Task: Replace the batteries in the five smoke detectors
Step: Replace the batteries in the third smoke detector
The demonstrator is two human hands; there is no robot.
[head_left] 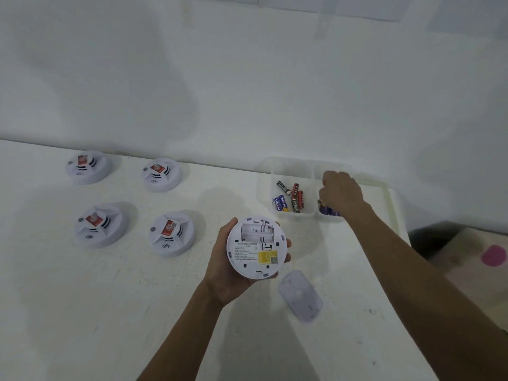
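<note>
Left hand (220, 270): fingers curling round the detector (257, 247).
Right hand (342, 192): reaching into batteries (328, 210); grip hidden.
Risk: picking an old one.

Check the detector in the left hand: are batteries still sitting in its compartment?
No, the open battery compartment of the smoke detector in the left hand shows bare slots.

A: What sits around the white table (82, 312)?
B: A plain white wall (192, 78) rises behind its far edge.
A: And off its right side?
B: A pale cloth (467, 259) with a pink spot (494, 255), lower than the tabletop.
</note>
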